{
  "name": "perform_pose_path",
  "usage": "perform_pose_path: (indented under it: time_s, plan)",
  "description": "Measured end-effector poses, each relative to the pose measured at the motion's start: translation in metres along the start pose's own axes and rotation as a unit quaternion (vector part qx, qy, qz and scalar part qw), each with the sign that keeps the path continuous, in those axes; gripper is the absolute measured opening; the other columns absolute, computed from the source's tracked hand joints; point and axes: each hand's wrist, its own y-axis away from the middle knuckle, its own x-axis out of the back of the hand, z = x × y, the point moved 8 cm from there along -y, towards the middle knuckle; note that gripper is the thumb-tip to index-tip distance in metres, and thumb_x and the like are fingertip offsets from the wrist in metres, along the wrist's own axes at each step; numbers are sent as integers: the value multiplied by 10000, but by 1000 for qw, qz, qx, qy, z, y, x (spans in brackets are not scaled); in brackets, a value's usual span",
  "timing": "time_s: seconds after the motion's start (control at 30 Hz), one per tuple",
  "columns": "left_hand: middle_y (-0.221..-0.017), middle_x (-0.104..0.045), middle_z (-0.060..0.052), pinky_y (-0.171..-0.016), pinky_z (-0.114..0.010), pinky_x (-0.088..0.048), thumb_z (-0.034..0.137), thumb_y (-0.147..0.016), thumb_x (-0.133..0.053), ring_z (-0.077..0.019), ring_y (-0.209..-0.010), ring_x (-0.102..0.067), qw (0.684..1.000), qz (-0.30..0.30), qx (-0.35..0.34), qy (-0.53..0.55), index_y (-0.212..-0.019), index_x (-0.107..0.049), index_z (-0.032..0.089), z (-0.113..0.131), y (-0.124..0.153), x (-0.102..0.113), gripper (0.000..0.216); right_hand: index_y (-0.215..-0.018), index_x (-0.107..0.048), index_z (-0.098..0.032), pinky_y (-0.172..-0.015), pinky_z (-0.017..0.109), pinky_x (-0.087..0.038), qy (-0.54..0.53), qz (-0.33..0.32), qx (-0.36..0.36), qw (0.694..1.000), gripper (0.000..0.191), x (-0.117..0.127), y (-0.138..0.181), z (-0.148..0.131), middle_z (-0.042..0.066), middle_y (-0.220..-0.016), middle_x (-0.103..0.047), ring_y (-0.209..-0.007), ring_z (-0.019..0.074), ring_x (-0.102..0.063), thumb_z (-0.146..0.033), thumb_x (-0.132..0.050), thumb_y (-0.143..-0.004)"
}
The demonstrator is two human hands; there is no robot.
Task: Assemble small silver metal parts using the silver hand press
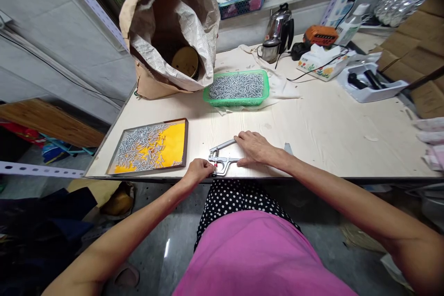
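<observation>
Grey metal hand pliers (225,161), the kind used for snap fasteners, lie near the table's front edge with their handles spread apart. A spring and a small red part show near their jaws. My right hand (255,147) is curled round the ends of both handles. At the jaws, my left hand (200,169) has its fingertips pinched together; whatever is between them is too small to tell. Left of it lies a shallow dark-rimmed tray (186,141) with a yellow lining, holding many small silvery metal pins (140,145).
Behind the pliers stands a green basket (236,101) full of similar metal pieces. A large open paper sack (152,85) stands at the back left. Further back are a metal kettle (277,25), a steel mug (269,51), a tissue box (321,65) and a white tray (373,95).
</observation>
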Motion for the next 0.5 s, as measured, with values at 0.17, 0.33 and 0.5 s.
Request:
perform_pose_path:
  time_s: [0.17,0.33,0.5]
  plan:
    - [-524,-532,28,-531,-240,-276,455,-771,-614,-117,-548,-462,1000,3,-10,-15,-649,-666,131,1,2,2,350,-1063,-607,-129,-827,372,-369,17,8,2,1000,508,2,0,-5,133,-1117,-609,-1030,291,-514,-500,-751,-747]
    - [-735,-635,-25,-636,-257,-382,386,-884,-555,-149,-685,-558,988,77,-85,-107,-765,-672,136,22,21,10,300,-1015,-631,-127,-811,357,-352,20,3,-3,1000,394,2,1,-9,120,-1097,-625,-1024,272,-521,-433,-737,-790]
    - [-1159,-608,-109,-900,-370,-456,351,-914,-563,-248,-1072,-541,920,148,-296,-210,-1104,-610,162,79,30,-7,272,-1037,-636,-123,-836,362,-360,19,4,-2,1000,382,0,2,-12,122,-1089,-628,-1035,268,-526,-409,-731,-802]
